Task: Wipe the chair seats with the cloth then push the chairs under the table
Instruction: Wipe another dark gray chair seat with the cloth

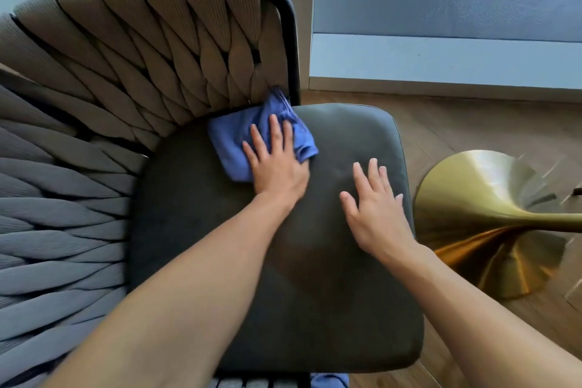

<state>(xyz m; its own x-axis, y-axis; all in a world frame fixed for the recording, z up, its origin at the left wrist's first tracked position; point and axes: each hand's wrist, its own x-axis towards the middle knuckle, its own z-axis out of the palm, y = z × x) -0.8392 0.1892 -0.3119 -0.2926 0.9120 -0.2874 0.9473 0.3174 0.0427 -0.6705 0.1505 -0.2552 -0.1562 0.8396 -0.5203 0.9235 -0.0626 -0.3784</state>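
Left hand [277, 164] flat, fingers straight, pressing blue cloth [233, 142] on far seat [315, 277]; right hand [374, 211] open-fingered, resting on seat's right side.

I see a blue cloth [233, 138] on a dark grey seat [315, 277] — braided grey-brown backrest [141, 41], brushed-gold base [478, 208] at right.

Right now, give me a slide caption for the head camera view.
Left hand presses a blue cloth on the dark chair seat; right hand rests flat beside it.
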